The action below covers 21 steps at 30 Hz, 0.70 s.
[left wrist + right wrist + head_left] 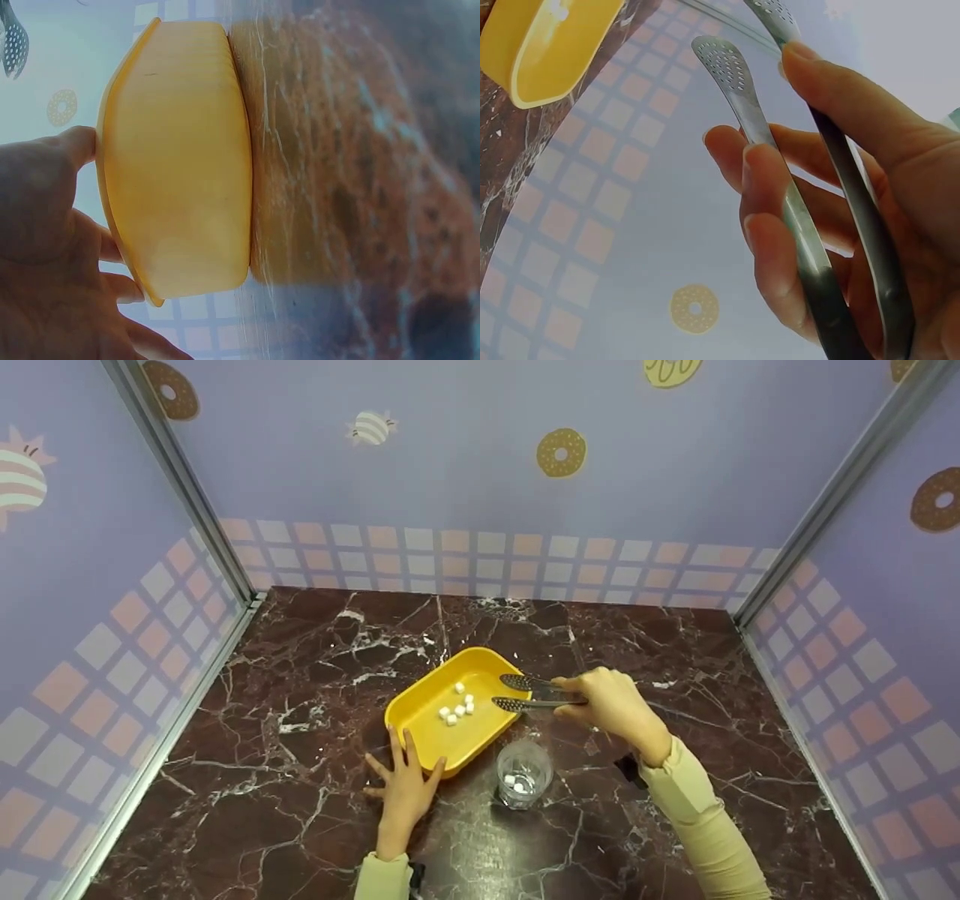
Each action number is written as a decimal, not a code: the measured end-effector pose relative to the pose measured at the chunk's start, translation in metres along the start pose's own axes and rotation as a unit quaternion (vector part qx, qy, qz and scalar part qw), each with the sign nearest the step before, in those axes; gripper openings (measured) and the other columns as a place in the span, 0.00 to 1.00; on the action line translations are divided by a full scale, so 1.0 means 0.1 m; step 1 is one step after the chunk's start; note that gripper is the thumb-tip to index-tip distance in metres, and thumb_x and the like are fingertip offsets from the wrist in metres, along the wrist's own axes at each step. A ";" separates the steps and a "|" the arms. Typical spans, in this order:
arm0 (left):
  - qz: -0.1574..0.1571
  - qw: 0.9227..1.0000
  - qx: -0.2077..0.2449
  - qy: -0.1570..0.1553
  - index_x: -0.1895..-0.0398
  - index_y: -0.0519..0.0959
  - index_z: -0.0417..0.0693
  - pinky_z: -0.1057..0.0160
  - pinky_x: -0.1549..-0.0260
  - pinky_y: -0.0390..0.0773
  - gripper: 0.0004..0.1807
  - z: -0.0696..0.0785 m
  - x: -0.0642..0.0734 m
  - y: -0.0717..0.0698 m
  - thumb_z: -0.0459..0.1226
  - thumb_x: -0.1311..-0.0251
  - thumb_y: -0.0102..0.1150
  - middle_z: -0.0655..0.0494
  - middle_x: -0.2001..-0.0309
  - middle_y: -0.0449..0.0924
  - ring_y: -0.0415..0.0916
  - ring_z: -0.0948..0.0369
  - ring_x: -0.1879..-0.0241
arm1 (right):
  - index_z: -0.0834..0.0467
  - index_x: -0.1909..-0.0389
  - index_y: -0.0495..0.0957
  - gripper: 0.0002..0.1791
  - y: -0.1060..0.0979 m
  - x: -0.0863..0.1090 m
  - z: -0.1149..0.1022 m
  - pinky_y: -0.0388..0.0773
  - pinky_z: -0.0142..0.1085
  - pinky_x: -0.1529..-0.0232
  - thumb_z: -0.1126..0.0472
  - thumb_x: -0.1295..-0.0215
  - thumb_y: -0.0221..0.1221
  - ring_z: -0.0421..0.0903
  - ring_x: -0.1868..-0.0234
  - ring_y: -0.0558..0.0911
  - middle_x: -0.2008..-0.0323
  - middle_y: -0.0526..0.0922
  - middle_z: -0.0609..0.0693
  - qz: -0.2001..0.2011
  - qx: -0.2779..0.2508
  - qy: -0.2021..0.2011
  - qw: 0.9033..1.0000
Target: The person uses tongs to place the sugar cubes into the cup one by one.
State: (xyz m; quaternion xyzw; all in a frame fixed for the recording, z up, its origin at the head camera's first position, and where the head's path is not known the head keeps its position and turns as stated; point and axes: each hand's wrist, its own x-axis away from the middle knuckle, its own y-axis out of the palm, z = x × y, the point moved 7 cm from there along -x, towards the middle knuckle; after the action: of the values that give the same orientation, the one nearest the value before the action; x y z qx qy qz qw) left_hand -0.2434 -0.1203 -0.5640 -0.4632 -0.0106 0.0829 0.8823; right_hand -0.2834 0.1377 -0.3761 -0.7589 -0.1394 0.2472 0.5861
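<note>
A yellow tray (431, 684) sits at a slant on the dark marble-patterned table, with several small white cubes (460, 710) on its floor. My left hand (407, 799) has its fingers spread, with fingertips touching the tray's near-left rim; the left wrist view shows the thumb and fingers along that rim. My right hand (613, 701) grips metal tongs (810, 232) between thumb and fingers. Their perforated tips stand apart over the tray's right end, nothing between them. A clear cup (538, 761) with a few white cubes (519, 788) in the bottom stands close to the tray's near-right side.
Purple patterned panels (450, 472) close in the back and both sides of the table (262, 780). Metal posts (199, 502) stand at the back corners.
</note>
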 end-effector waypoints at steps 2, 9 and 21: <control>-0.001 1.000 -0.002 -0.001 0.31 0.47 0.42 0.19 0.62 0.43 0.44 0.00 0.00 0.00 0.57 0.43 0.47 0.43 0.29 0.33 0.29 0.23 0.40 | 0.49 0.54 0.80 0.23 -0.01 -0.03 -0.01 0.65 0.35 0.84 0.48 0.54 0.65 0.38 0.85 0.70 0.74 0.85 0.49 -0.002 -0.003 0.005 1.000; -0.001 1.000 -0.009 0.001 0.31 0.47 0.42 0.19 0.62 0.44 0.44 0.00 0.00 0.01 0.57 0.42 0.47 0.44 0.29 0.32 0.29 0.23 0.40 | 0.49 0.54 0.80 0.24 -0.01 -0.14 -0.03 0.67 0.39 0.82 0.48 0.56 0.66 0.41 0.83 0.70 0.80 0.83 0.47 0.015 -0.006 0.007 1.000; 0.005 1.000 -0.009 0.001 0.31 0.47 0.42 0.19 0.62 0.44 0.44 0.01 0.00 0.01 0.57 0.43 0.47 0.43 0.29 0.34 0.29 0.23 0.40 | 0.49 0.55 0.81 0.23 0.18 -0.36 -0.01 0.73 0.46 0.79 0.49 0.55 0.66 0.48 0.78 0.79 0.72 0.85 0.50 0.030 0.000 -0.003 1.000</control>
State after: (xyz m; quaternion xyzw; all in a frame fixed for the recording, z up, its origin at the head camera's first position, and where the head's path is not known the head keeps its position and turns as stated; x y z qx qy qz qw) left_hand -0.2436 -0.1196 -0.5641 -0.4716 -0.0081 0.0869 0.8775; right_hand -0.3143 0.1135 -0.3859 -0.7619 -0.1178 0.2672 0.5781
